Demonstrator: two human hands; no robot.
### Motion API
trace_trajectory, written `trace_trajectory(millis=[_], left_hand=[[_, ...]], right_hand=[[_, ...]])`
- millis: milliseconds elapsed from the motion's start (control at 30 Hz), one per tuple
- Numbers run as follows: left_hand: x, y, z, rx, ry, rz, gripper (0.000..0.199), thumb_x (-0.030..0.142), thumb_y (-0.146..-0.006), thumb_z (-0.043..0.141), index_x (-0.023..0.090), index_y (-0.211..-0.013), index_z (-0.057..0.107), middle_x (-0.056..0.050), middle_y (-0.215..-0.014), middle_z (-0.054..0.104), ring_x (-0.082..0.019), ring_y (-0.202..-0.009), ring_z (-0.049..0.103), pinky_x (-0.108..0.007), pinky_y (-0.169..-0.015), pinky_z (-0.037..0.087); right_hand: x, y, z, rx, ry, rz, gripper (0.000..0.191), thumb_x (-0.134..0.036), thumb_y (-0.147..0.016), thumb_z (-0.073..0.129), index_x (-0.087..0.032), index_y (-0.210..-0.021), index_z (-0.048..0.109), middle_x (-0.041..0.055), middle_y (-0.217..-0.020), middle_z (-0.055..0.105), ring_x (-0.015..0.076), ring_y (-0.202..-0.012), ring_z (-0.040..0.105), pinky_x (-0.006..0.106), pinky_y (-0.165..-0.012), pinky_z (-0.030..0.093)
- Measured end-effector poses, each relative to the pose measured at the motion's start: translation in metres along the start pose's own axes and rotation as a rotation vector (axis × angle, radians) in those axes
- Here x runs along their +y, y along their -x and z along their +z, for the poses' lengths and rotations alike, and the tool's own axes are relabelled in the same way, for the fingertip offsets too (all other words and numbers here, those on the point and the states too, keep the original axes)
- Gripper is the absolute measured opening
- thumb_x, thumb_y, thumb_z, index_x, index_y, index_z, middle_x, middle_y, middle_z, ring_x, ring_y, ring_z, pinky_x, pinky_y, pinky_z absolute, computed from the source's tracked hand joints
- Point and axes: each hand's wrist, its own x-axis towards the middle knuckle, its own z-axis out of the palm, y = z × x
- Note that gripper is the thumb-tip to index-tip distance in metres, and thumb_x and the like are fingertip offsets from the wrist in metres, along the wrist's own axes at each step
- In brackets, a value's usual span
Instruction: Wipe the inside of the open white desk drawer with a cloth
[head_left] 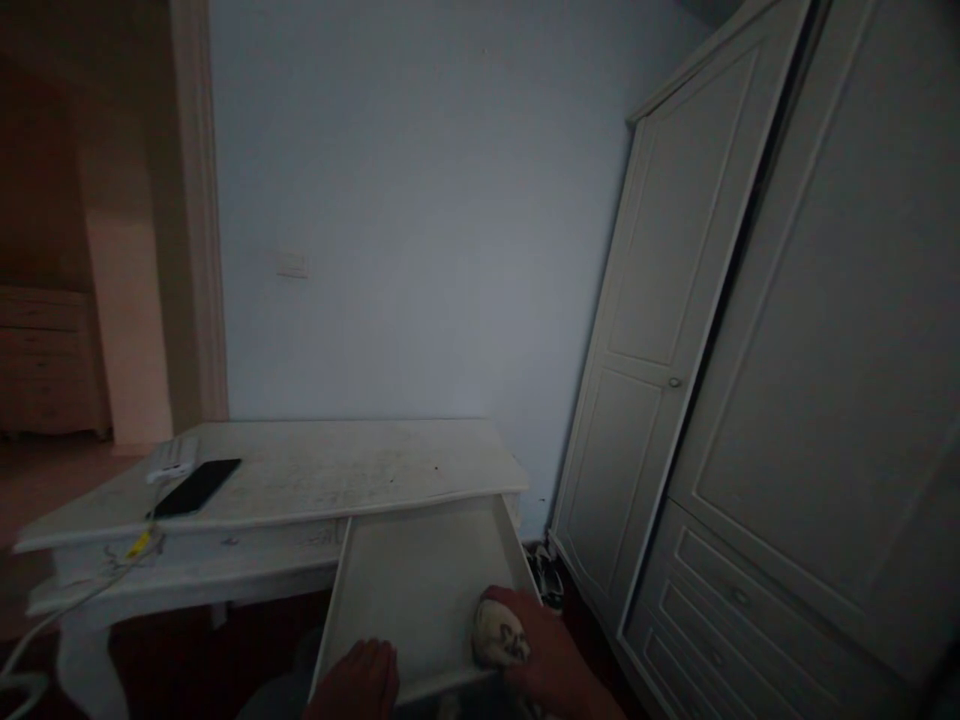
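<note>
A white drawer [420,560] is pulled out from the white desk [360,460] toward me, its inside bare. At its front left corner, my left hand [361,682] is closed over the edge, fingers pressed together. My right hand [544,645] grips a bunched pale cloth [498,634] with a dark print, over the drawer's front right corner. The cloth's exact kind is not clear in the dim light, and part of it is covered by the hand.
On the desk's left side lie a black phone [198,487] and a white power strip [172,462] with a cable hanging off the front. Dark shoes [546,575] stand on the floor right of the drawer, beside a tall wardrobe [660,300]. A doorway opens at left.
</note>
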Motion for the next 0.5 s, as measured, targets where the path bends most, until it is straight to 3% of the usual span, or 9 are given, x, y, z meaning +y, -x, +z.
trace_trajectory(millis=[133, 300, 400, 500], left_hand=[[0.002, -0.001, -0.001, 0.137, -0.02, 0.016, 0.026, 0.019, -0.095, 0.049, 0.028, -0.101, 0.073, -0.004, -0.1, 0.082, -0.021, -0.094, 0.077, -0.031, -0.09, 0.06], [0.001, 0.001, -0.01, 0.083, -0.032, 0.077, 0.028, 0.015, -0.093, 0.049, 0.028, -0.104, 0.072, -0.004, -0.103, 0.08, -0.021, -0.097, 0.074, -0.031, -0.093, 0.057], [0.009, 0.001, -0.02, 0.02, -0.038, 0.031, 0.032, 0.012, -0.096, 0.045, 0.027, -0.099, 0.074, -0.003, -0.101, 0.08, -0.019, -0.097, 0.074, -0.03, -0.094, 0.056], [0.013, 0.001, -0.023, 0.03, -0.057, -0.003, 0.034, 0.015, -0.1, 0.044, 0.027, -0.101, 0.076, -0.004, -0.105, 0.081, -0.02, -0.102, 0.075, -0.032, -0.099, 0.057]], right_hand=[[-0.025, -0.008, 0.031, 0.003, -0.001, -0.056, 0.083, -0.036, -0.065, 0.078, -0.035, -0.144, 0.054, 0.0052, -0.127, 0.065, 0.03, -0.111, 0.064, 0.034, -0.094, 0.046], [-0.063, -0.024, 0.06, -0.017, -0.045, -0.112, 0.083, -0.034, -0.059, 0.083, -0.034, -0.137, 0.058, 0.0034, -0.118, 0.064, 0.0279, -0.104, 0.065, 0.031, -0.089, 0.047], [-0.065, -0.026, 0.06, -0.023, -0.072, -0.136, 0.084, -0.031, -0.059, 0.08, -0.033, -0.14, 0.058, 0.0043, -0.121, 0.065, 0.0295, -0.109, 0.064, 0.034, -0.094, 0.048], [-0.044, -0.024, 0.046, -0.057, -0.177, -0.196, 0.091, -0.033, -0.059, 0.079, -0.032, -0.146, 0.056, 0.0063, -0.133, 0.065, 0.0315, -0.12, 0.062, 0.038, -0.105, 0.046]])
